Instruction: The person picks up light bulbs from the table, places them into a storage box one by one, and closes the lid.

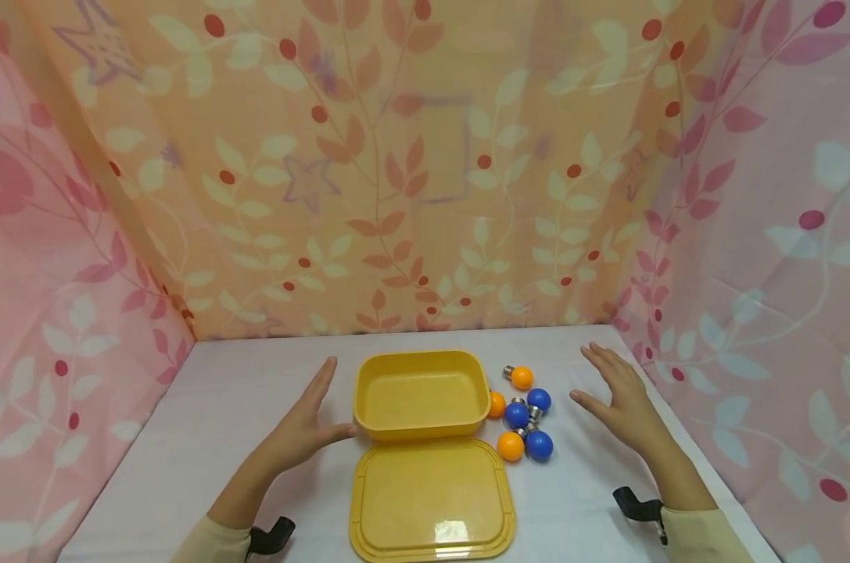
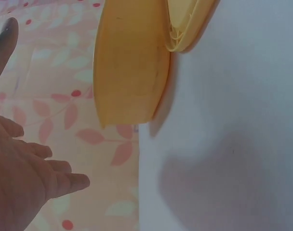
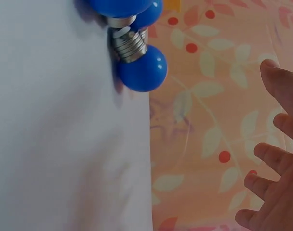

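Note:
A yellow plastic box (image 1: pixel 425 432) stands on the table, its open top showing a bare inside. Its yellow lid (image 1: pixel 432 500) lies flat in front of it. Right of the box sit several small light bulbs with metal screw bases, among them an orange bulb (image 1: pixel 511 446) and a blue bulb (image 1: pixel 539 446). My left hand (image 1: pixel 301 430) is held left of the box with fingers spread, its thumb tip near the box's side. To the right of the bulbs my right hand (image 1: pixel 618 399) hovers with fingers apart, holding nothing. The right wrist view shows a blue bulb (image 3: pixel 144 70) close up.
A white cloth covers the table (image 1: pixel 256 356). Patterned curtains close it in: an orange one (image 1: pixel 396 234) behind, pink ones at the left (image 1: pixel 52 313) and right (image 1: pixel 769 313). Each wrist wears a black camera mount.

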### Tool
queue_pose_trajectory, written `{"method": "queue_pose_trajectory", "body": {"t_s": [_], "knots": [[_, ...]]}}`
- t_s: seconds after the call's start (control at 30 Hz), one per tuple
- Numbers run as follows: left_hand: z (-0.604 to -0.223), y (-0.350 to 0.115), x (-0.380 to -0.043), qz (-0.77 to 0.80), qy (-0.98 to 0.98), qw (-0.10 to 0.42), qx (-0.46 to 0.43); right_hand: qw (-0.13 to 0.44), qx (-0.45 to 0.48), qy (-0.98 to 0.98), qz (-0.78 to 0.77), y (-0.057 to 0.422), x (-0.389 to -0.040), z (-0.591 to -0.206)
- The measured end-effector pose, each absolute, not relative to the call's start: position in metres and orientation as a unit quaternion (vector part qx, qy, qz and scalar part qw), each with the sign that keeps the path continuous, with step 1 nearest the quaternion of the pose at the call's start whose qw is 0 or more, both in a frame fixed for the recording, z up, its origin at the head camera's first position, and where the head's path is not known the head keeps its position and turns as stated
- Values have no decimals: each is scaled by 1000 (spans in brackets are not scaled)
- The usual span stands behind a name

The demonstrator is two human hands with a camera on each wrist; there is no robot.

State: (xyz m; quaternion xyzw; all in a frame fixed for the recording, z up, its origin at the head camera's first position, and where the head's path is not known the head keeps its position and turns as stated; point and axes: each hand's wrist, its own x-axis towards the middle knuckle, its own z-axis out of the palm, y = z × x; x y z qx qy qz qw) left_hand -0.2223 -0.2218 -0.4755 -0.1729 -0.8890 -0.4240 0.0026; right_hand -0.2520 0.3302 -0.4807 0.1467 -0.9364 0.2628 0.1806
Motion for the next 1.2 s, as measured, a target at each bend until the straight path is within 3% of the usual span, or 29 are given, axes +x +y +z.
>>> {"method": "queue_pose_trajectory", "body": {"t_s": [0.37,1.2], "knots": [[-494,-200,-227,-459,-876,-22,-144,131,146,-936,293,314,-263,-483],[-517,-197,-240,-525,-843,-76,-88,9,70,-928,366,310,-283,-509]]}}
